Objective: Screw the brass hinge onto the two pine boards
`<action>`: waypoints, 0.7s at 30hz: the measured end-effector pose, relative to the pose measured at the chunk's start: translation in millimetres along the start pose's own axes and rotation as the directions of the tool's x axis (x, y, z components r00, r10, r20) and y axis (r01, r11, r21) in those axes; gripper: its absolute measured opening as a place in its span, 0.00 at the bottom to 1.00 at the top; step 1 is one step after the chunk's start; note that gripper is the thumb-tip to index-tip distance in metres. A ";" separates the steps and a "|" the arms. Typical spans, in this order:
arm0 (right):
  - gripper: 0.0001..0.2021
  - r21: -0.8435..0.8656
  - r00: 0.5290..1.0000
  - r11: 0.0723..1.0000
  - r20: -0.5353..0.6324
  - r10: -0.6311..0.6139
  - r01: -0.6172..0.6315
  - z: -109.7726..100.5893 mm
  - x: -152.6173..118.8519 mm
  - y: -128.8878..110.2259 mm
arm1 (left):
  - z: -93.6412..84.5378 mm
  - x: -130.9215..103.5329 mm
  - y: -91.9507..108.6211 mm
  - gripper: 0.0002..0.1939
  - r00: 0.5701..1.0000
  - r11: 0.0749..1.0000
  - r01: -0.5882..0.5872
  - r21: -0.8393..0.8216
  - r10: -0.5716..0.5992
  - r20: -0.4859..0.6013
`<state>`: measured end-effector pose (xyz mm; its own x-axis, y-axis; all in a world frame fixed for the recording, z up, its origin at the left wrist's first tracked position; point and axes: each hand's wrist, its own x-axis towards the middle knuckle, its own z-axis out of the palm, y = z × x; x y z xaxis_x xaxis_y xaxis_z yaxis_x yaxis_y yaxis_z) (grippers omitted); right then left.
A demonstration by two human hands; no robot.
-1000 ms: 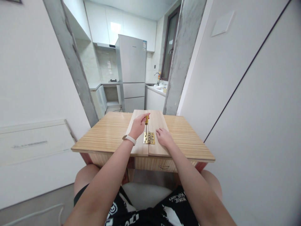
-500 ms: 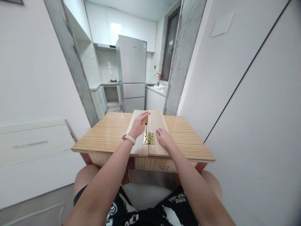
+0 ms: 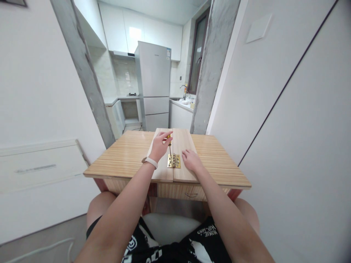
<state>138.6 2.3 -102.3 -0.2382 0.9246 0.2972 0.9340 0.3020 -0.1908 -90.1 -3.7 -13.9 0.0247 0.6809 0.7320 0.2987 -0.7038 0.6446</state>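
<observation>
My left hand (image 3: 161,145), with a watch (image 3: 149,160) on its wrist, grips the yellow and black handle of a screwdriver (image 3: 169,140). The screwdriver stands nearly upright, its tip down at the left leaf of a brass hinge (image 3: 174,160). That hinge lies flat across the seam between two pale wooden boards (image 3: 183,138), and several screws show in its leaves. To the right of the hinge, my right hand (image 3: 191,159) rests on the right board, fingers loosely bent and holding nothing.
The boards lie on a striped wooden table (image 3: 219,160) that has a drawer (image 3: 181,191) in front. A white wall (image 3: 287,146) rises close on the right. Beyond the table stand a grey fridge (image 3: 155,76) and a counter with a sink tap (image 3: 183,88).
My left fingers have shifted around the screwdriver handle, which leans slightly more to the left. My right hand and the hinge have stayed put.
</observation>
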 end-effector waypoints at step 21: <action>0.23 0.004 1.000 1.000 -0.014 -0.006 0.006 2.1 0.8 1.6 | 7.4 -0.1 6.9 0.15 1.000 0.998 -0.003 -0.056 0.004 0.017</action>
<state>139.3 4.0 -104.3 -0.2402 0.9195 0.3111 0.9315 0.3085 -0.1928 -81.0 -7.0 -11.2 0.0424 0.6817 0.7304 0.2444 -0.7160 0.6540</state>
